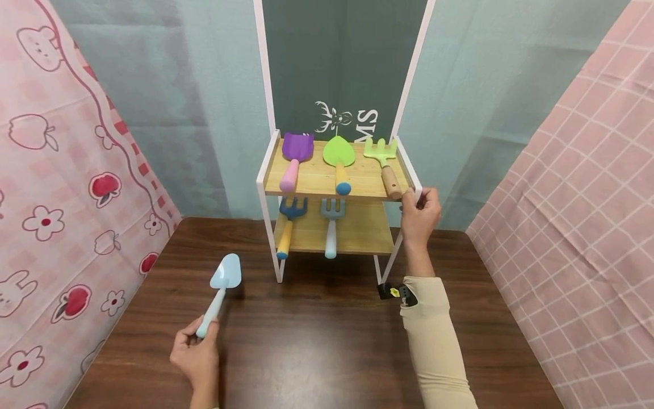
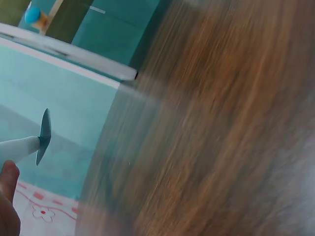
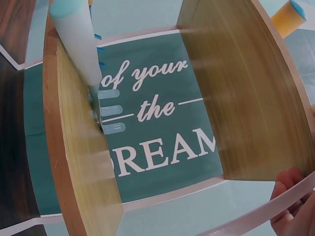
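In the head view my left hand (image 1: 196, 355) pinches the handle end of a light blue toy trowel (image 1: 226, 272), its blade pointing away over the dark table. The left wrist view shows that trowel (image 2: 44, 136) edge-on, with a fingertip at its handle. My right hand (image 1: 421, 218) grips the right front post of a two-tier shelf (image 1: 317, 184) at its upper board. Fingers (image 3: 288, 182) curl about the white frame in the right wrist view. Closest to this hand lies a green rake (image 1: 390, 179) with a wooden handle.
On the upper board sit a purple shovel (image 1: 298, 147) and a green trowel (image 1: 339, 152). Below lie a dark blue fork (image 1: 286, 236) with a yellow handle and a grey-blue fork (image 1: 331, 233). A dark green lettered panel (image 1: 342, 62) rises behind; patterned cloths (image 1: 577, 187) flank the table (image 1: 306, 352).
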`<control>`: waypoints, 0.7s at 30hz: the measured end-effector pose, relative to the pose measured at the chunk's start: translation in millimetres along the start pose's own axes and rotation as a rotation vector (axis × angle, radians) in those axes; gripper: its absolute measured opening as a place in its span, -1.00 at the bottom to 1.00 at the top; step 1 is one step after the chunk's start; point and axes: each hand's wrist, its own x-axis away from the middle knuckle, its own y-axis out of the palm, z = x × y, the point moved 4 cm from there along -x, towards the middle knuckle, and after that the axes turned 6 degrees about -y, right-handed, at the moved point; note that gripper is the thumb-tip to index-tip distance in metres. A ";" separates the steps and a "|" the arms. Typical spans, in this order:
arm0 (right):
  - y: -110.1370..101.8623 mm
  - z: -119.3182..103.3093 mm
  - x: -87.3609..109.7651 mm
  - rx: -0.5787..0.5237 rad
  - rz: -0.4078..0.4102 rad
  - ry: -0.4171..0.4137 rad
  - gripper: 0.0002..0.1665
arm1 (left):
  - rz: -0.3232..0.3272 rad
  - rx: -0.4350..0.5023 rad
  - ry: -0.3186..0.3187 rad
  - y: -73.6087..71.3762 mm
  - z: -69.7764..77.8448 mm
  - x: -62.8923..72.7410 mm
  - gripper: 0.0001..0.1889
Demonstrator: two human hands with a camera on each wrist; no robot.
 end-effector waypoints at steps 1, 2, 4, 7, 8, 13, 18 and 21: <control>0.2 0.2 0.0 -0.001 -0.002 0.002 -0.88 | -0.020 0.064 0.018 4.5 5.7 4.5 -0.74; 0.4 0.3 -0.1 -0.002 -0.003 0.005 -0.89 | -0.033 0.080 0.036 9.3 12.1 9.1 -0.76; 0.8 0.0 -0.4 -0.004 -0.010 0.009 -0.90 | -0.072 0.145 0.066 13.8 15.8 14.2 -0.76; 1.4 -1.3 -0.8 -0.007 -0.021 0.017 -0.92 | -0.132 0.166 0.109 12.2 8.1 14.5 -0.73; 1.5 -1.8 -0.9 -0.008 -0.023 0.020 -0.92 | -0.147 0.142 0.115 10.3 3.4 13.5 -0.72; 1.9 0.0 -2.2 0.004 -0.025 0.032 -0.93 | -0.216 0.109 0.123 -1.0 -21.9 6.7 -0.69; 3.5 24.2 -6.3 0.016 -0.026 0.033 -0.94 | -0.206 0.150 0.178 3.9 -11.2 10.0 -0.70; 3.3 37.7 -7.3 0.030 -0.027 0.039 -0.95 | -0.201 0.174 0.235 11.9 8.6 16.8 -0.68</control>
